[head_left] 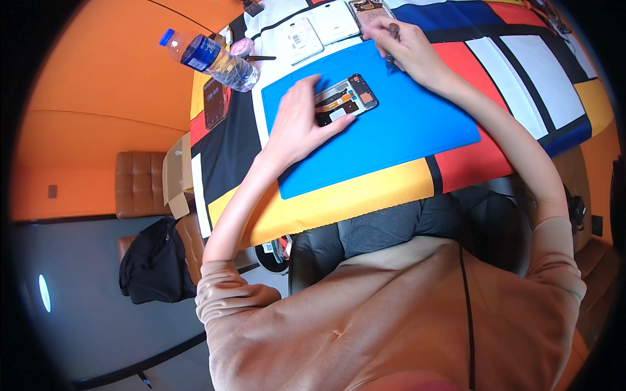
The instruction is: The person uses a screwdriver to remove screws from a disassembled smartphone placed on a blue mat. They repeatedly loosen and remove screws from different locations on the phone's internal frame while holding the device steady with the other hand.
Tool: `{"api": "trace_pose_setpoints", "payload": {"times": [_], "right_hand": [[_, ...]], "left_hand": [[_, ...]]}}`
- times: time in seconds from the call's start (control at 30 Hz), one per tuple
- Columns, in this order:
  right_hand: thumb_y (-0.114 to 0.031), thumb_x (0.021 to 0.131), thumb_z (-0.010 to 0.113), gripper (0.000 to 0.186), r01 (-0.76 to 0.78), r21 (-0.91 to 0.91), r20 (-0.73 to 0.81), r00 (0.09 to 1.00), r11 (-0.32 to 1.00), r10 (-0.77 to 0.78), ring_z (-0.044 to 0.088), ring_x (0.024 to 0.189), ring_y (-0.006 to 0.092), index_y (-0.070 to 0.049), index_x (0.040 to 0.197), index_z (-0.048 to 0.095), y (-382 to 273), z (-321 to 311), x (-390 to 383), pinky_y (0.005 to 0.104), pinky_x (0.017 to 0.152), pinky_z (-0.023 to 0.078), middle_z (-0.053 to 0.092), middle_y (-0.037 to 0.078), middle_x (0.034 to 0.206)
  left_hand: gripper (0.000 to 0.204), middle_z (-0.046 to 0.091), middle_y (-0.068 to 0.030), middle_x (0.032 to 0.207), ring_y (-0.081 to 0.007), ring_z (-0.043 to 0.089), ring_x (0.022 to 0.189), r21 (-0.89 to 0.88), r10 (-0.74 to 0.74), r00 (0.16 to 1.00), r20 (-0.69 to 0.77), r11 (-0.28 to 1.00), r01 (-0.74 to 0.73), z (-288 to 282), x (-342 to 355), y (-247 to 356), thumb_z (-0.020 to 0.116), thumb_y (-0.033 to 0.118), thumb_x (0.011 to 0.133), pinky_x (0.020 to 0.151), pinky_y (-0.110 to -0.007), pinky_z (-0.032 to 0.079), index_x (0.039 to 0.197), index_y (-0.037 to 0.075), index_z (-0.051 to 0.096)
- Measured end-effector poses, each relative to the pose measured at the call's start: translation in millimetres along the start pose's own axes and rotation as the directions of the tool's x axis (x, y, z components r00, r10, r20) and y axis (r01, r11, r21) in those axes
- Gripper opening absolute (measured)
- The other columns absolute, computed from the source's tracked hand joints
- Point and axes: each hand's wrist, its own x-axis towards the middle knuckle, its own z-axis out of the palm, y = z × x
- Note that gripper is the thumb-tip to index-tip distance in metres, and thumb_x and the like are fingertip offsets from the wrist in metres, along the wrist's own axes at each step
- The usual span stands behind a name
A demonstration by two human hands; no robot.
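An opened phone (345, 98) lies on a blue mat (391, 146), its inside facing up with an orange flex cable and dark parts showing. My left hand (298, 120) holds it at its left end, the thumb along the near edge and the fingers curled round the far side. Beyond the phone to the right, my right hand (412, 55) is closed around a screwdriver (393, 30) with a brown handle. Its dark lower part points down toward the mat's far right area, apart from the phone.
Beyond the mat lie white phone back panels (297, 38) and another opened phone (372, 9). At the left are a water bottle (212, 57), a dark phone (215, 104) and a pink round item (242, 47). A black bag (156, 260) rests beyond the table's left side.
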Motion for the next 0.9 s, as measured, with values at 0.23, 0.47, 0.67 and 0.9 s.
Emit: {"api": "trace_pose_setpoints", "payload": {"times": [0.23,0.47,0.67,0.9], "right_hand": [[-0.017,0.099,0.064,0.067,0.017,-0.316,-0.025,0.999,0.949,-0.026,0.065,0.075,0.0295,-0.009,0.151,0.023,-42,2,-13,0.0422,0.072,0.053,0.063,0.014,0.082],[-0.011,0.098,0.066,0.056,-0.075,0.096,-0.154,0.984,0.993,0.089,0.058,0.07,0.0174,-0.01,0.144,0.036,-45,34,-2,0.0344,0.069,0.052,0.054,0.006,0.084],[-0.004,0.095,0.067,0.049,0.078,-0.024,-0.226,0.971,0.997,-0.081,0.051,0.072,0.0101,-0.009,0.137,0.043,-22,44,-8,0.0265,0.061,0.042,0.049,0.003,0.089],[-0.003,0.096,0.067,0.041,0.158,-0.085,-0.145,0.975,0.984,-0.169,0.049,0.07,0.0086,-0.007,0.131,0.046,-25,45,-10,0.0255,0.061,0.041,0.048,0.002,0.087]], "left_hand": [[0.08,0.057,-0.0207,0.128,-0.0346,0.054,0.117,0.075,0.178,0.984,-0.004,0.981,-0.177,26,12,-4,0.073,0.059,0.086,0.102,-0.043,0.045,0.135,-0.002,0.057],[0.075,0.059,-0.0143,0.126,-0.0297,0.055,0.111,-0.001,0.238,0.97,0.058,0.971,-0.238,18,8,-4,0.075,0.059,0.085,0.099,-0.04,0.046,0.132,0.001,0.062],[0.068,0.06,-0.012,0.125,-0.0282,0.058,0.112,0.076,0.259,0.965,0.035,0.962,-0.261,20,4,-6,0.076,0.055,0.085,0.096,-0.039,0.052,0.13,0.005,0.065],[0.069,0.061,-0.011,0.122,-0.0269,0.058,0.107,0.109,0.293,0.956,-0.004,0.951,-0.291,24,4,-8,0.075,0.058,0.085,0.092,-0.038,0.053,0.13,0.007,0.065]]}}
